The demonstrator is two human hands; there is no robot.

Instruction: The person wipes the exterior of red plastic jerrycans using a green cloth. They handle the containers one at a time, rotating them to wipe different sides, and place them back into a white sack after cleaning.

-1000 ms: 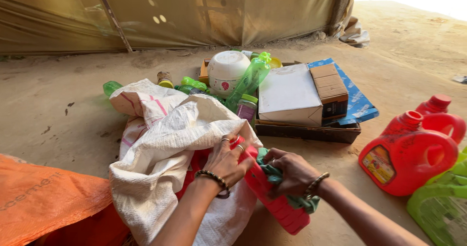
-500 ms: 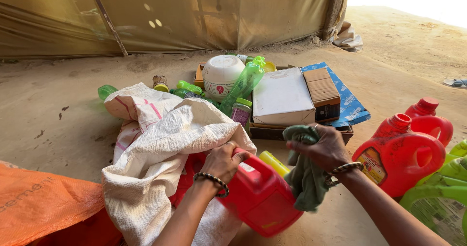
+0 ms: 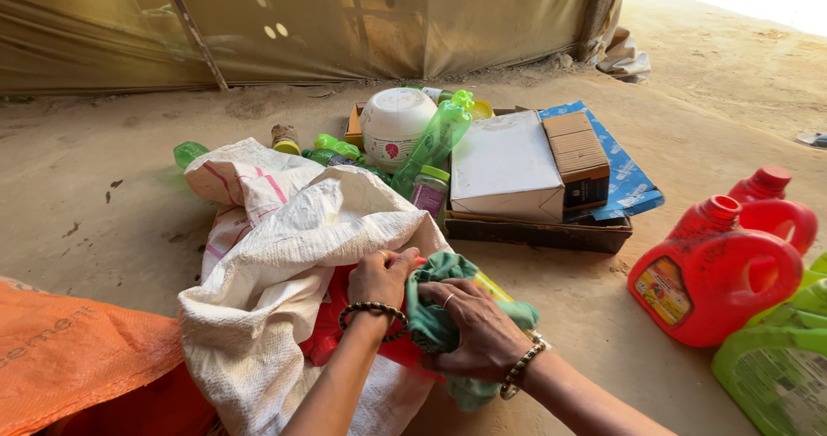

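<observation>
A white woven sack point(image 3: 284, 264) lies on the sandy ground with a red plastic jug point(image 3: 332, 328) sticking out of its mouth. My left hand point(image 3: 383, 277) grips the jug near its top, at the sack's edge. My right hand point(image 3: 474, 328) presses a green cloth point(image 3: 448, 311) onto the jug, covering most of it. A bit of yellow shows past the cloth. Both wrists wear bead bracelets.
A cardboard tray point(image 3: 534, 229) behind holds a white box, a brown box, a white bowl and green bottles. Two red jugs point(image 3: 719, 268) and a green jug point(image 3: 775, 367) stand at the right. An orange sack point(image 3: 77, 358) lies at the lower left. A tarp wall runs behind.
The right hand held the green cloth up away from the jug; now it has come back down and presses the cloth on the jug. The left hand stays at the sack's mouth.
</observation>
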